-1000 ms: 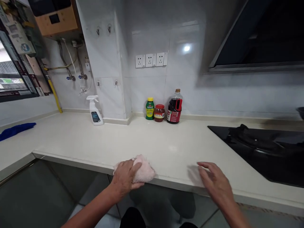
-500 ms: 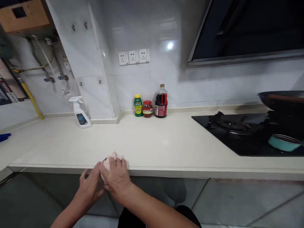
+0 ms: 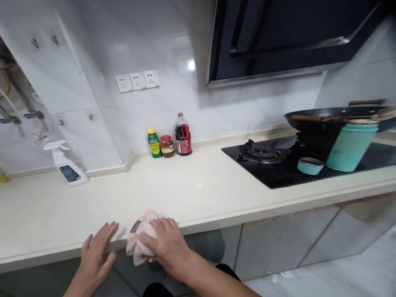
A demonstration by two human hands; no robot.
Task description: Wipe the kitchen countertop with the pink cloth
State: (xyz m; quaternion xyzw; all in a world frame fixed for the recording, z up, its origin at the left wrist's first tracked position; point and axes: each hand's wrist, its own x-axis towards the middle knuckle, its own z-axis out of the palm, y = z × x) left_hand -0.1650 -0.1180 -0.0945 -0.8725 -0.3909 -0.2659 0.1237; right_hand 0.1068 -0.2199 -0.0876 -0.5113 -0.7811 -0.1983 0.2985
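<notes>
A crumpled pale pink cloth (image 3: 142,239) with a small purplish tag is bunched in my right hand (image 3: 170,245) at the front edge of the white countertop (image 3: 198,177). Part of the cloth hangs over that edge. To its left, my left hand (image 3: 97,255) is apart from the cloth, with its fingers spread and nothing in them. Its fingertips are by the counter edge.
A white spray bottle (image 3: 69,167) stands at the back left. Against the wall are a green bottle (image 3: 154,144), a red-lidded jar (image 3: 167,146) and a dark sauce bottle (image 3: 183,136). On the right, a black gas stove (image 3: 278,177) bears a wok (image 3: 328,115), a teal canister (image 3: 351,146) and a teal lid (image 3: 310,167).
My left hand has come away from the cloth and opened to the left. My right hand keeps hold of the cloth, and more of it shows. The view has turned right, bringing the canister in.
</notes>
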